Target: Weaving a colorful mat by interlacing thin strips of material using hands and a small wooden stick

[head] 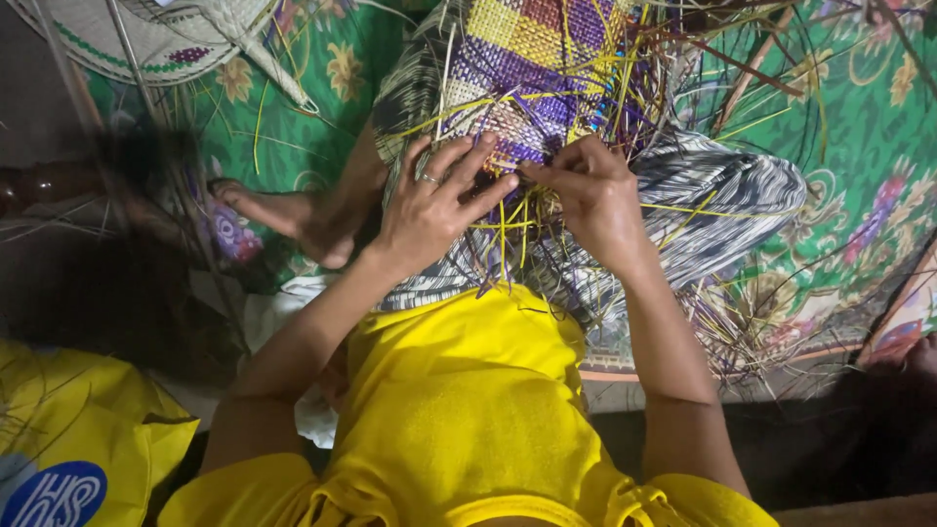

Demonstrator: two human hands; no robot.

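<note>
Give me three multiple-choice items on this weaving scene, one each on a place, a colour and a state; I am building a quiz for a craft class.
1. Where does the woven mat lie?
A. On the person's lap, over the striped cloth
B. Hung on a wall
C. Rolled up beside the bag

2. Which colours is the mat woven in?
A. Red and black
B. Purple and yellow
C. Plain white

3. What is the right hand doing?
A. Resting flat on the floor
B. Holding scissors
C. Pinching strands at the mat's edge

Answers:
1 A, it lies across the striped cloth on the legs.
2 B, purple and yellow squares show.
3 C, its fingers close on thin strips, meeting the left hand.
</note>
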